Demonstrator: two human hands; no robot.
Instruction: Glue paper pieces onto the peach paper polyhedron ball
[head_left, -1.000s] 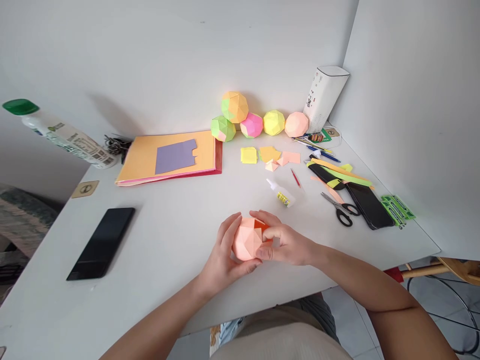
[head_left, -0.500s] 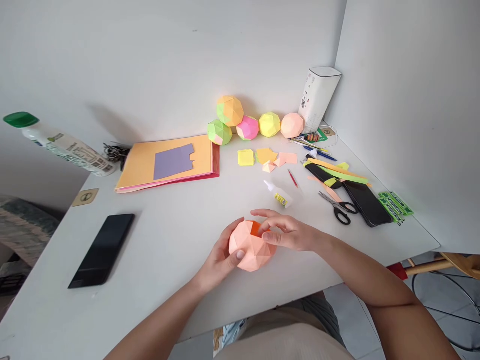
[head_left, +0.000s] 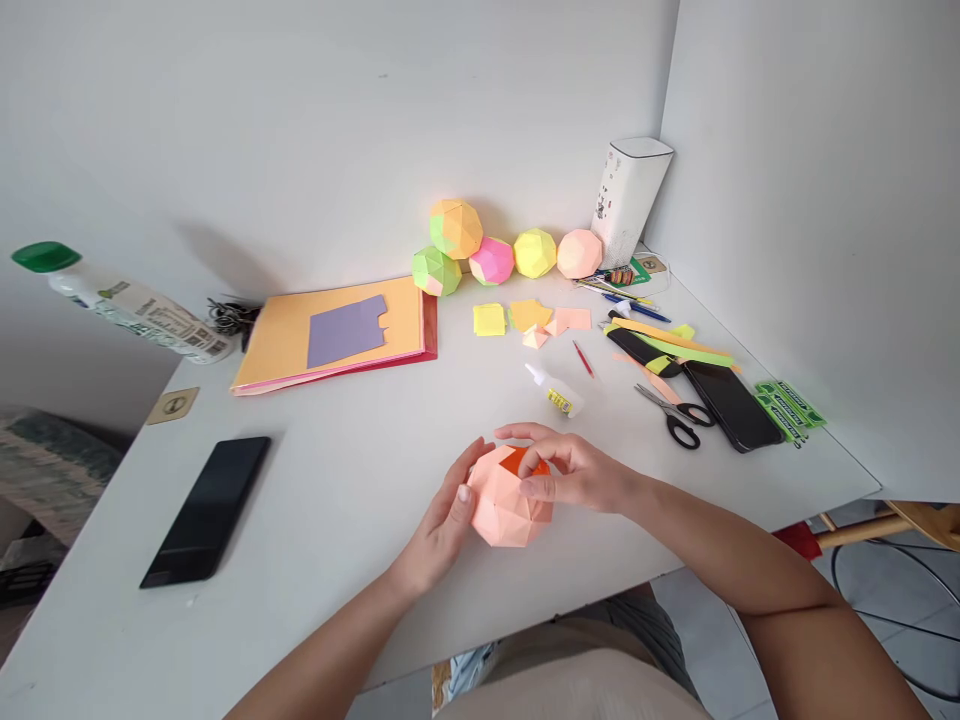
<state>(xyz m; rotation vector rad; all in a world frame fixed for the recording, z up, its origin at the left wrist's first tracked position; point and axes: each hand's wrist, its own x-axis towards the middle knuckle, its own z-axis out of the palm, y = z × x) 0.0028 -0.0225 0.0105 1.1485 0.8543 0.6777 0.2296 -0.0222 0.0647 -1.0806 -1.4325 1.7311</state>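
A peach-coloured faceted paper ball (head_left: 504, 508) with an open orange gap at its top sits near the front edge of the white table (head_left: 360, 460). My left hand (head_left: 442, 520) cups its left side, fingers curled against the paper. My right hand (head_left: 570, 470) rests on its top right, fingers bent over the orange opening and pressing on the paper there. Behind the ball lies a small glue bottle (head_left: 553, 389).
Several finished paper balls (head_left: 491, 250) line the back wall by a white box (head_left: 628, 200). Coloured paper sheets (head_left: 337, 335), cut squares (head_left: 525, 318), scissors (head_left: 671, 415), paper strips, pens and a phone (head_left: 731, 405) lie right; another phone (head_left: 206, 510) and a bottle (head_left: 127, 305) left.
Both hands have turned the ball so the orange gap faces up. My left thumb moved off the front to the side; my right fingers shifted over the opening.
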